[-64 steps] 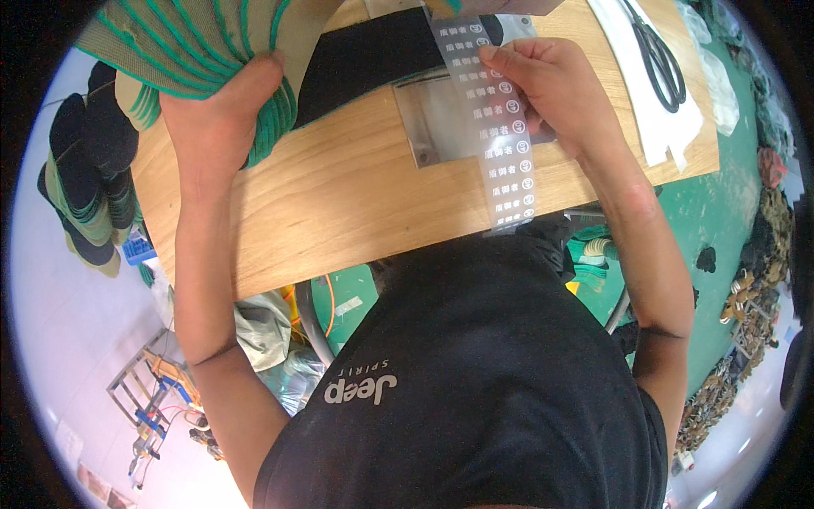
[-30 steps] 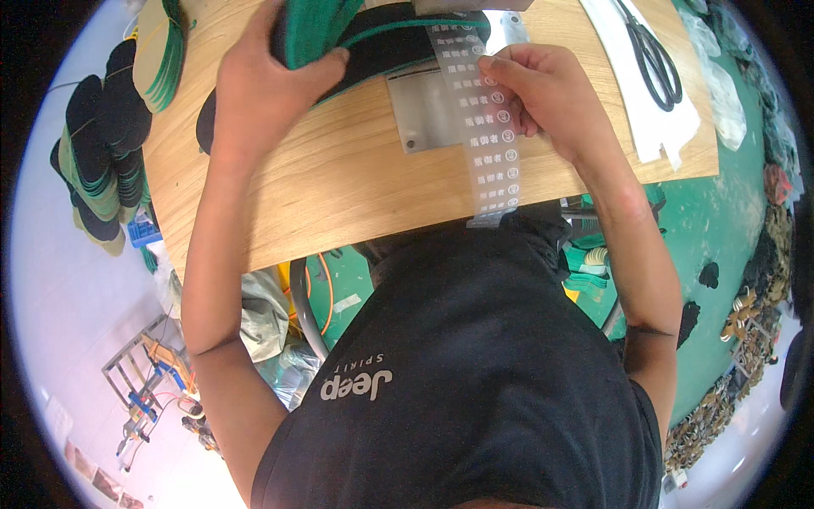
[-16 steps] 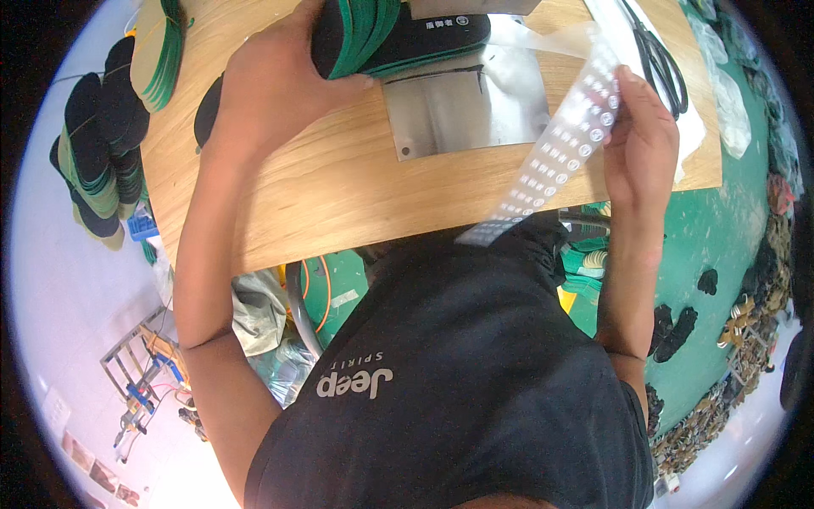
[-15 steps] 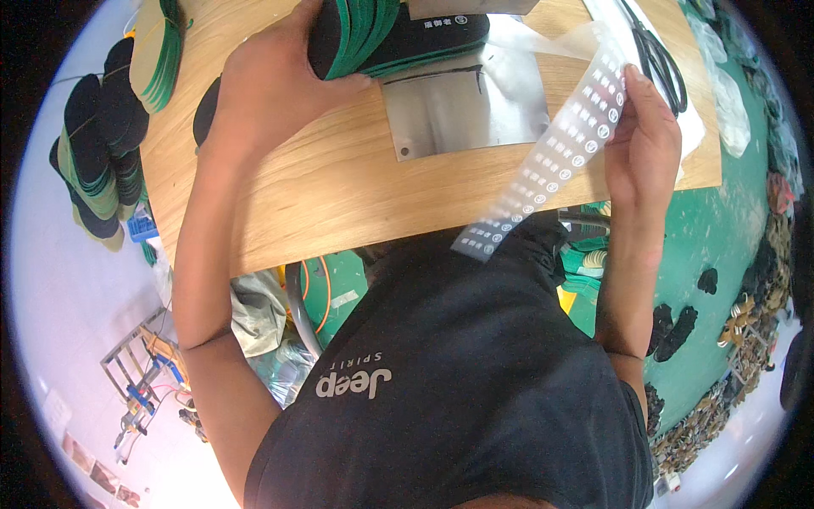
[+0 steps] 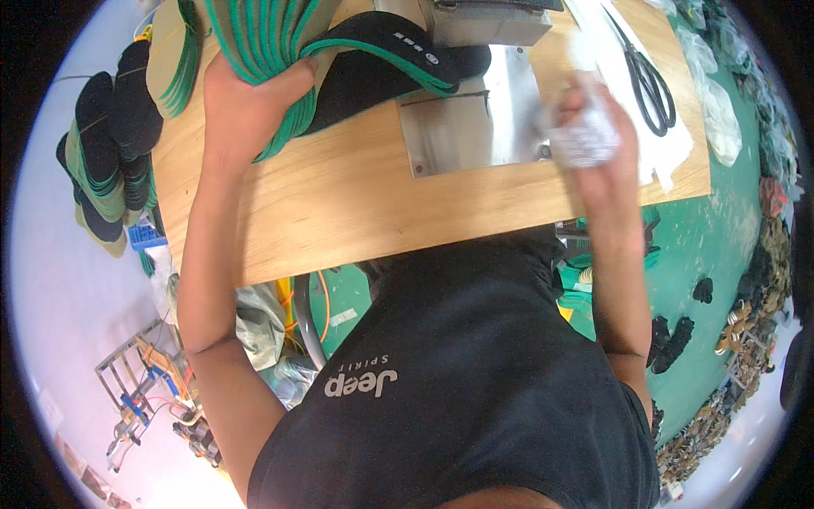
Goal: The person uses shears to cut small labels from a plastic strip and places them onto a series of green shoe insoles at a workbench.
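My left hand is wrapped around a stack of green-edged insoles, thumb across their edges. One black insole with white print bends away from the stack toward the right, over another black insole lying on the table. Beside their tips is a shiny metal plate. Past the plate's right edge, my right hand is closed on a clear printed film strip, bunched up and smeared by motion.
A grey metal block stands behind the plate. Black-handled scissors lie on a white sheet at the right of the wooden table. Pale insoles are piled at the far left; bundled insoles hang beyond the table edge.
My left hand has closed round the insole stack and lifted it, so a printed insole now bends out. The film strip, stretched out before, is bunched in my right hand, which has moved slightly left and nearer.
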Action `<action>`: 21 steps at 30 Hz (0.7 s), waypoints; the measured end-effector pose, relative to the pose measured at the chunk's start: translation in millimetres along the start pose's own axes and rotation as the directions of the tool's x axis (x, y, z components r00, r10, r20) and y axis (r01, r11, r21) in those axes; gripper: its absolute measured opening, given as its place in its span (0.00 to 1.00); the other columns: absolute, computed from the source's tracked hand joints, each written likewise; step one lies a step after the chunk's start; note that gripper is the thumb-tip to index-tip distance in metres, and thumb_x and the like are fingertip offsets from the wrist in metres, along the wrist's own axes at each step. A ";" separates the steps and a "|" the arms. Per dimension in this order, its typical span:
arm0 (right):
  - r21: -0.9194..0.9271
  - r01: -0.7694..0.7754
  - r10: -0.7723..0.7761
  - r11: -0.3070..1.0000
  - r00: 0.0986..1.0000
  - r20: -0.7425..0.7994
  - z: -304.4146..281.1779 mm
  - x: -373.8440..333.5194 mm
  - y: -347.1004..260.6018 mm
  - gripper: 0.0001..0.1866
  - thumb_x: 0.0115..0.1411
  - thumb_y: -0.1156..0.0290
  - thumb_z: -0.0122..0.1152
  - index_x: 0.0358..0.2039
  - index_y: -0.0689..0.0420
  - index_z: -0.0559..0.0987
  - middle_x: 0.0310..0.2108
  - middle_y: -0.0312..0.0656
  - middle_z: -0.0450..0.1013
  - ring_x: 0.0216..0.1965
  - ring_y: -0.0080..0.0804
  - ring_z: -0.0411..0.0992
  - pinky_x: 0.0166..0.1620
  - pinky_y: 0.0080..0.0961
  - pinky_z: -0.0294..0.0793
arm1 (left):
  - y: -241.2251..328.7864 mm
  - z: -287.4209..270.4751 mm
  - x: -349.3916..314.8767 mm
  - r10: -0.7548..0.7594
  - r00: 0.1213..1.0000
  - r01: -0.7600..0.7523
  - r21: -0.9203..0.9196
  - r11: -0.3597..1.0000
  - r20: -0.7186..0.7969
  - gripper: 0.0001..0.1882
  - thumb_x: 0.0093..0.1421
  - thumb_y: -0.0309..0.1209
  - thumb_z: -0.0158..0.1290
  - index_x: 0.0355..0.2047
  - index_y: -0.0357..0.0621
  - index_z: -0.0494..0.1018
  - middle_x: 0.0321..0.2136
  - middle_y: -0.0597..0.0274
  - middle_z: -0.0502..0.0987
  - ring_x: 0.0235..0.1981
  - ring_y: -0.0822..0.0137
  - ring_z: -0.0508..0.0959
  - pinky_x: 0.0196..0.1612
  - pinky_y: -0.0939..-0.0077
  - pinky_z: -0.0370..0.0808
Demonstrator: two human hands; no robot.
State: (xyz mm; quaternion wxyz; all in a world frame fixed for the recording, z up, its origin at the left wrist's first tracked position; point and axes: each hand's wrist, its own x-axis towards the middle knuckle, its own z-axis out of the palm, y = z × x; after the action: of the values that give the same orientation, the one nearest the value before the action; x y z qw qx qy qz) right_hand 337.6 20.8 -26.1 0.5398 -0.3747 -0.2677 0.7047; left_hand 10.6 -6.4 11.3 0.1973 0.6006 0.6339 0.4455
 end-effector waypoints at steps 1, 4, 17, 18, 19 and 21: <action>-0.029 -0.042 0.037 0.999 0.986 -0.161 26.2 1.1 12.3 0.08 0.61 0.71 0.52 0.37 0.63 0.73 0.30 0.40 0.73 0.32 0.26 0.73 0.37 0.20 0.74 | -1.7 0.2 2.0 0.022 0.999 -0.023 -0.032 0.999 -0.032 0.12 0.44 0.29 0.62 0.29 0.37 0.75 0.27 0.61 0.78 0.28 0.75 0.74 0.35 0.78 0.72; -0.104 -0.059 0.060 0.993 0.998 0.008 42.1 14.0 20.1 0.09 0.61 0.71 0.53 0.35 0.64 0.74 0.28 0.37 0.72 0.26 0.21 0.70 0.30 0.19 0.72 | -4.9 -5.3 0.4 0.012 0.995 -0.018 -0.057 0.998 -0.095 0.13 0.44 0.29 0.62 0.30 0.36 0.75 0.27 0.60 0.78 0.28 0.73 0.74 0.35 0.77 0.72; -0.084 0.146 -0.149 0.986 0.988 -0.035 42.7 -1.0 9.9 0.11 0.64 0.71 0.46 0.40 0.65 0.72 0.33 0.44 0.74 0.33 0.30 0.74 0.40 0.24 0.73 | -18.4 -12.2 -2.5 0.160 0.971 -0.172 -0.057 0.983 -0.175 0.16 0.43 0.30 0.62 0.31 0.35 0.75 0.29 0.61 0.77 0.30 0.70 0.75 0.38 0.76 0.71; -0.079 0.210 -0.207 0.974 0.977 0.051 32.5 4.8 -1.9 0.13 0.64 0.71 0.43 0.42 0.67 0.71 0.37 0.48 0.74 0.39 0.37 0.74 0.49 0.32 0.71 | -19.6 -13.6 -4.0 0.149 0.973 -0.163 -0.068 0.984 -0.179 0.15 0.43 0.30 0.62 0.31 0.35 0.75 0.29 0.61 0.77 0.30 0.71 0.75 0.38 0.76 0.71; -0.063 0.278 -0.273 0.959 0.959 0.073 24.5 -5.3 -16.5 0.14 0.65 0.69 0.44 0.43 0.67 0.70 0.39 0.48 0.73 0.40 0.37 0.73 0.49 0.33 0.71 | -20.9 -14.1 -6.1 0.134 0.975 -0.151 -0.085 0.985 -0.180 0.15 0.43 0.30 0.62 0.31 0.35 0.75 0.29 0.61 0.77 0.30 0.71 0.75 0.38 0.76 0.71; 0.211 0.263 -0.329 0.941 0.854 0.404 -4.4 -9.0 -57.2 0.12 0.64 0.69 0.45 0.40 0.65 0.70 0.29 0.41 0.71 0.30 0.29 0.70 0.39 0.25 0.72 | -22.6 -15.7 -1.9 0.136 0.978 -0.152 -0.094 0.984 -0.158 0.14 0.44 0.29 0.62 0.31 0.35 0.75 0.29 0.62 0.77 0.30 0.71 0.75 0.38 0.76 0.71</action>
State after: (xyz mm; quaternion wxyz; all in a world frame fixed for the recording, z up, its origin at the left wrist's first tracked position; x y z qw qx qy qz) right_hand 374.5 27.6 18.3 0.5952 -0.1216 -0.3822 0.6964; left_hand -14.6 -10.6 1.0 0.1474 0.5983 0.5773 0.5357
